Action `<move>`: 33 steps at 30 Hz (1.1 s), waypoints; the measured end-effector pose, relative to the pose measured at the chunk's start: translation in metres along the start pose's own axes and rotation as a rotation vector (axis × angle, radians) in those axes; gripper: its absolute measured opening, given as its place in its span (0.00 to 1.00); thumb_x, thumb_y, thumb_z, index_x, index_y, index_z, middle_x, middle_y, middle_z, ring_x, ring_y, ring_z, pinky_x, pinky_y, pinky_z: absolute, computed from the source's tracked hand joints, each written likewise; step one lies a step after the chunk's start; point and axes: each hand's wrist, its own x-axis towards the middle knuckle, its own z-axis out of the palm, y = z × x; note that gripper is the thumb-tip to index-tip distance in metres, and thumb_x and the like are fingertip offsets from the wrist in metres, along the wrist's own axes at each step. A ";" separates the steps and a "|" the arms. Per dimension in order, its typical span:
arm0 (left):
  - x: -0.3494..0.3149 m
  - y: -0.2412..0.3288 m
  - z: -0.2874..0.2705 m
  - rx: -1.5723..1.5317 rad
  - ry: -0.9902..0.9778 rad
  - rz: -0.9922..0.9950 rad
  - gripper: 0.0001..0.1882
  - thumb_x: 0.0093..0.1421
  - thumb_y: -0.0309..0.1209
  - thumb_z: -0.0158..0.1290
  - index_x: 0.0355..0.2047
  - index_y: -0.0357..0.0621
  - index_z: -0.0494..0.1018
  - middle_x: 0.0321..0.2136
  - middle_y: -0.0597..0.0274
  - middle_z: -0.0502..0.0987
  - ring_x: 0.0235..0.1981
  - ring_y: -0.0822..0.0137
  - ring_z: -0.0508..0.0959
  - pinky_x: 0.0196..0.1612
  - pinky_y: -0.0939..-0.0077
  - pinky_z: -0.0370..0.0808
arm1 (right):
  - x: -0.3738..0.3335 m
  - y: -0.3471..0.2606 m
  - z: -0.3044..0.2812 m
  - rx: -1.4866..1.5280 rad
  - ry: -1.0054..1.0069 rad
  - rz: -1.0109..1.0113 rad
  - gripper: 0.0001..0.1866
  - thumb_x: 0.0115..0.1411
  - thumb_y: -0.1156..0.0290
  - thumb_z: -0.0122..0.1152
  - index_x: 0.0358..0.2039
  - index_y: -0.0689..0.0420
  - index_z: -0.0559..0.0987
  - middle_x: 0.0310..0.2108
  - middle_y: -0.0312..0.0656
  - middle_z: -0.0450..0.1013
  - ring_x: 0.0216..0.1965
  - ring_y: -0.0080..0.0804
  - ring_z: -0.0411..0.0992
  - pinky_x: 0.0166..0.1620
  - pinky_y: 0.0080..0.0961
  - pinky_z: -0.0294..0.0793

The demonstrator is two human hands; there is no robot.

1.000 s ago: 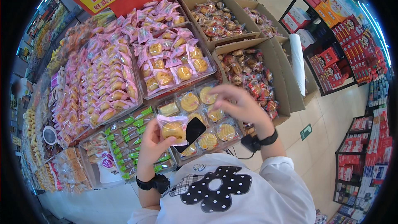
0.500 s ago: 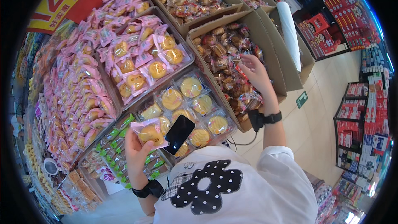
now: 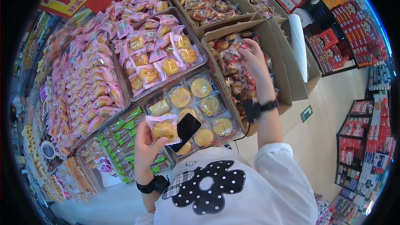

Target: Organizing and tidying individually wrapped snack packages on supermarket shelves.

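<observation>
A single pastry in a pink wrapper (image 3: 163,129) is pinched between the thumb and fingers of my left hand (image 3: 146,150). Beside it, a black phone (image 3: 186,131) lies tilted over a tray of round yellow pastries (image 3: 181,96) in clear wrappers. My right hand (image 3: 255,60) reaches into an open cardboard box (image 3: 278,64) of brown pastries in clear wrappers. Its fingers are bent around a clear-wrapped pastry (image 3: 231,54) with red marks; the exact grip is partly hidden. Both wrists wear black bands.
Pink-wrapped pastries (image 3: 89,79) fill the left side and a clear tray (image 3: 204,60). Green-ended packets (image 3: 121,141) lie near my left forearm. More cardboard boxes (image 3: 243,20) stand at the back, with a white plastic roll (image 3: 298,46). Shelves (image 3: 354,137) rise beyond the tiled floor at right.
My right hand has moved up within the box, its fingers closing in on a wrapped pastry. The left hand still holds the pink-wrapped pastry. The view has shifted slightly.
</observation>
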 end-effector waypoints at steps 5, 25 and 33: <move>-0.001 0.002 0.005 -0.085 0.008 0.018 0.29 0.48 0.21 0.54 0.50 0.33 0.56 0.44 0.54 0.67 0.47 0.63 0.70 0.49 0.69 0.67 | -0.073 -0.045 0.021 0.349 -0.200 0.011 0.24 0.54 0.80 0.51 0.52 0.56 0.60 0.35 0.39 0.67 0.34 0.23 0.68 0.34 0.23 0.73; -0.036 0.005 -0.004 -0.055 0.057 0.114 0.30 0.48 0.20 0.53 0.52 0.35 0.55 0.46 0.55 0.65 0.49 0.64 0.67 0.52 0.68 0.65 | -0.141 -0.029 0.070 -0.073 -0.325 -0.166 0.22 0.53 0.71 0.59 0.47 0.54 0.63 0.37 0.39 0.66 0.35 0.20 0.68 0.36 0.17 0.68; -0.037 -0.014 -0.023 0.143 0.223 0.076 0.33 0.47 0.18 0.45 0.56 0.32 0.51 0.51 0.51 0.62 0.53 0.61 0.63 0.55 0.69 0.60 | -0.163 -0.027 0.069 -0.440 -0.596 0.017 0.19 0.53 0.64 0.59 0.42 0.58 0.68 0.20 0.29 0.62 0.22 0.14 0.59 0.25 0.14 0.59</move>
